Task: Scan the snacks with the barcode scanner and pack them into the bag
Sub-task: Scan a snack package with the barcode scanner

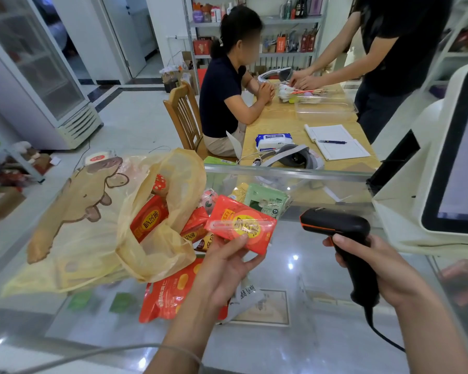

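A: Your left hand [227,265] pinches the red snack packet [241,228] at centre frame, thumb on its lower edge, long side running across.
B: Your right hand [376,271] is wrapped round the barcode scanner [335,225] just right of it, nose aimed at the packet.
A: The bag [157,225] gapes just left (your left hand's nearer, I'd say), so a short carry once it's scanned

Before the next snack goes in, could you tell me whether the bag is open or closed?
Open: the bag gapes wide at its mouth, and a red packet shows inside it.
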